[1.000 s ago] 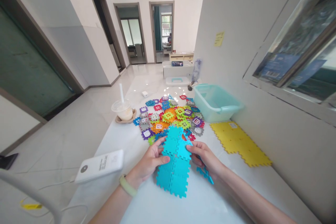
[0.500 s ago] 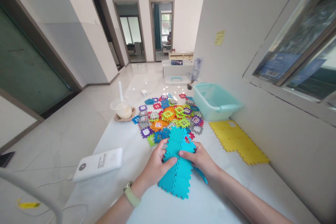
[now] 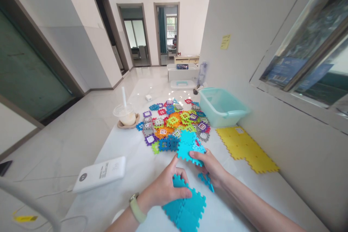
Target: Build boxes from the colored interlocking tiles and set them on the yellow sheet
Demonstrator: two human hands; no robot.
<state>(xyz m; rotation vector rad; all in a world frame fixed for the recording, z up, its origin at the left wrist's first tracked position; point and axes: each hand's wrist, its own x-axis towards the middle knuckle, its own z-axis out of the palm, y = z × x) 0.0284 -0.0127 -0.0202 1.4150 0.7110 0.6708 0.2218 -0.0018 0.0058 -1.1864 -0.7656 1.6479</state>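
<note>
My left hand (image 3: 170, 186) pinches a turquoise panel of joined interlocking tiles (image 3: 189, 208), which hangs toward the near edge of the table. Higher up and apart from it, my right hand (image 3: 209, 165) grips a second turquoise panel (image 3: 187, 145) between thumb and fingers; its right part has a window-like opening. Under my right hand hangs a narrow turquoise piece (image 3: 206, 182); how it is held is hidden. Just beyond the hands lies a heap of toothed plastic tiles (image 3: 163, 131) in orange, green, purple, grey, red and blue.
A yellow joined-tile panel (image 3: 244, 148) lies at the right, before a mint plastic tub (image 3: 223, 110) by the wall. At the left stand a lidded cup with a straw (image 3: 126, 114) and a white power bank (image 3: 100, 174) with a cable. A yellow note (image 3: 225, 42) is on the wall.
The turquoise panel held by both hands has come apart into two. My left hand has moved down and nearer with the lower part; my right hand keeps the upper part.
</note>
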